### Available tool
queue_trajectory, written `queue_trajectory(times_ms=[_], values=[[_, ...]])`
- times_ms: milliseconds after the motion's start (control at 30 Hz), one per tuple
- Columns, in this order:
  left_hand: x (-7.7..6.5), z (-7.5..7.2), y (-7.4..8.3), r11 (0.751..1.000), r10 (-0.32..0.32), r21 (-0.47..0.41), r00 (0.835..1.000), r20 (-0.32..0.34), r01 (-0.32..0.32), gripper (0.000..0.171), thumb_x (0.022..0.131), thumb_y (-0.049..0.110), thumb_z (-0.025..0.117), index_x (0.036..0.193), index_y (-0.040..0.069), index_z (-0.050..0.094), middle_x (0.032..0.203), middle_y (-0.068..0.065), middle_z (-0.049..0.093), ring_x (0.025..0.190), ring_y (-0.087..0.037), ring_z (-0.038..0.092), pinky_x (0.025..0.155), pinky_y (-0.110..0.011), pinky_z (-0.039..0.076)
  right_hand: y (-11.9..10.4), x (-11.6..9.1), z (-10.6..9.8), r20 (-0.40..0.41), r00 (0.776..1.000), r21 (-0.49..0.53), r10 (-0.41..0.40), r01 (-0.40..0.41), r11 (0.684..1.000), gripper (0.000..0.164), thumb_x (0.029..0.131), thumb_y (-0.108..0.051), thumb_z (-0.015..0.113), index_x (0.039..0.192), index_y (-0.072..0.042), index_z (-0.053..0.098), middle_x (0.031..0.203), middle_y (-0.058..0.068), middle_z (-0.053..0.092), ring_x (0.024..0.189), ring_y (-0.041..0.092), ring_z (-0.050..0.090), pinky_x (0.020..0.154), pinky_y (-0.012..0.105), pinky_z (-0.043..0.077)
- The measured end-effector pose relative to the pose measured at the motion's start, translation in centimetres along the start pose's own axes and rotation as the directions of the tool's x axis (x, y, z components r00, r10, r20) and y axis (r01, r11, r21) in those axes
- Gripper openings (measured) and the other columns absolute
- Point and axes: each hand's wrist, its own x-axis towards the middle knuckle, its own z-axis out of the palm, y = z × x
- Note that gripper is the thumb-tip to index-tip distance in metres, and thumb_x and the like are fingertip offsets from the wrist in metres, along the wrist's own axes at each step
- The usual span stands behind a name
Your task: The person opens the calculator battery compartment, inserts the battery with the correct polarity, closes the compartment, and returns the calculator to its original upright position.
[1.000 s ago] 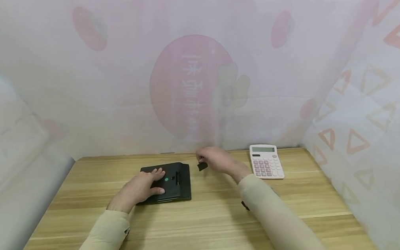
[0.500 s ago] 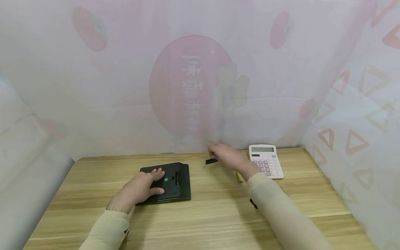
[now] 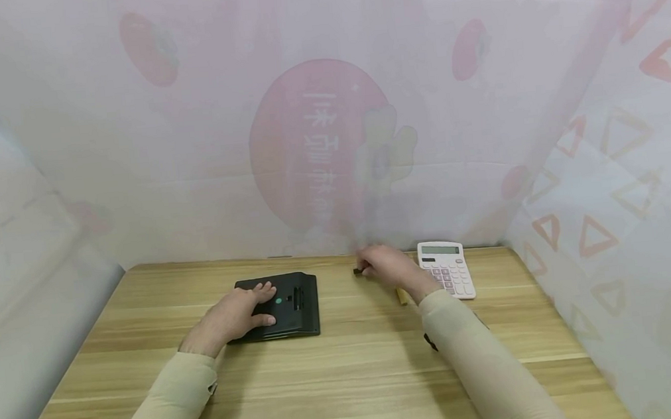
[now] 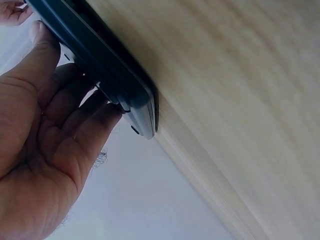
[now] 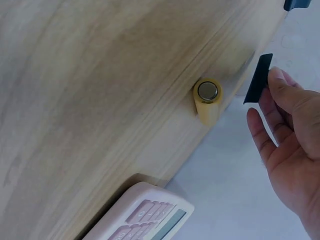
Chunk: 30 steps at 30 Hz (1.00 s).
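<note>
A black desktop device (image 3: 289,316) lies on the wooden table, its underside up, with a battery slot (image 3: 299,298) uncovered near its right edge. My left hand (image 3: 231,317) rests on its left part, thumb and fingers spread and pressing down. In the left wrist view, the fingertips (image 4: 111,112) touch the device's surface. To the right, my right hand (image 3: 393,265) pinches a small black battery cover (image 5: 259,80) between thumb and fingers, above the table's back. Close by that hand, a yellow battery (image 5: 207,100) lies on the wood, its round metal end facing the right wrist camera.
A pink calculator (image 3: 445,270) lies face up at the back right, just beyond the right wrist. White printed cloth (image 3: 219,180) hangs along the back edge of the table (image 3: 303,392) and down both sides.
My right hand has moved a little to the right with the battery cover, which now shows less in the head view. The yellow battery has come into sight beneath the wrist. My left hand stays put.
</note>
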Motion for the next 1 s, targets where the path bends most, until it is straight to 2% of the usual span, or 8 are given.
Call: queue_trajectory(times_ms=[233,400,500,667,767,867,933,1000], values=[[-0.1,-0.1,0.1,1.000,0.003,-0.006,1.000,-0.003,-0.003,0.075,0.106,0.035,0.086,0.168,0.001,0.061,0.176,-0.028,0.057,0.163,-0.052,0.058,0.131,-0.072,0.052,0.4,0.1,0.5,0.037,0.999,0.041,0.022,-0.024,0.999,0.009,0.112,-0.011,0.081,0.120,-0.008,0.081,0.119,0.007,0.084,0.113,0.025,0.079,0.106,0.046,0.069],[-0.1,0.0,0.0,1.000,0.011,-0.012,1.000,-0.004,-0.011,0.075,0.106,0.035,0.086,0.168,0.000,0.061,0.175,-0.028,0.057,0.163,-0.051,0.058,0.131,-0.070,0.053,0.9,-0.1,0.8,0.046,0.997,0.130,0.056,-0.061,0.990,0.011,0.112,-0.012,0.081,0.122,-0.009,0.080,0.119,0.006,0.083,0.112,0.022,0.078,0.106,0.044,0.069],[-0.1,0.0,-0.1,1.000,0.016,-0.017,1.000,-0.006,-0.016,0.075,0.106,0.034,0.086,0.168,0.000,0.061,0.175,-0.029,0.057,0.163,-0.051,0.058,0.131,-0.069,0.053,1.0,-0.5,0.3,0.042,0.994,0.229,0.106,-0.113,0.967,0.015,0.113,-0.012,0.080,0.127,-0.006,0.079,0.123,0.008,0.082,0.117,0.024,0.078,0.110,0.044,0.069],[-0.1,0.0,-0.3,1.000,0.010,-0.016,1.000,-0.001,-0.010,0.074,0.107,0.033,0.085,0.168,0.000,0.060,0.176,-0.029,0.056,0.164,-0.052,0.057,0.132,-0.070,0.052,0.8,-1.5,-0.9,0.053,0.979,0.391,0.198,-0.202,0.898,0.023,0.115,-0.009,0.075,0.134,0.003,0.075,0.131,0.017,0.080,0.126,0.033,0.077,0.115,0.050,0.067],[-0.1,0.2,-0.4,1.000,0.001,-0.019,1.000,0.006,-0.001,0.074,0.107,0.033,0.085,0.169,0.000,0.059,0.177,-0.029,0.055,0.164,-0.052,0.056,0.132,-0.072,0.051,1.5,-1.9,-1.0,0.062,0.971,0.445,0.233,-0.235,0.864,0.021,0.115,-0.011,0.077,0.130,0.003,0.076,0.126,0.018,0.080,0.121,0.033,0.077,0.109,0.049,0.068],[0.0,0.3,-0.5,1.000,0.003,-0.019,1.000,0.006,-0.003,0.075,0.107,0.034,0.085,0.169,0.000,0.059,0.177,-0.029,0.055,0.164,-0.053,0.056,0.132,-0.071,0.051,4.2,-1.8,0.4,0.020,0.971,0.461,0.237,-0.219,0.860,0.017,0.113,-0.021,0.081,0.116,-0.004,0.078,0.111,0.012,0.079,0.103,0.026,0.075,0.091,0.040,0.067],[0.0,0.3,-0.6,1.000,0.004,-0.018,1.000,0.005,-0.004,0.075,0.107,0.034,0.086,0.169,0.000,0.060,0.177,-0.030,0.055,0.164,-0.053,0.056,0.131,-0.071,0.052,5.0,-1.8,0.7,0.035,0.954,0.463,0.298,-0.280,0.841,0.017,0.111,-0.022,0.084,0.113,-0.006,0.078,0.108,0.011,0.079,0.097,0.026,0.075,0.086,0.040,0.067],[0.0,0.3,-0.6,1.000,0.003,-0.021,1.000,0.004,-0.003,0.075,0.107,0.034,0.086,0.169,0.001,0.059,0.177,-0.029,0.055,0.164,-0.053,0.056,0.131,-0.070,0.052,6.9,-1.3,2.0,0.051,0.933,0.466,0.357,-0.339,0.817,0.016,0.108,-0.023,0.086,0.107,-0.009,0.079,0.102,0.007,0.079,0.089,0.021,0.073,0.076,0.035,0.065]])
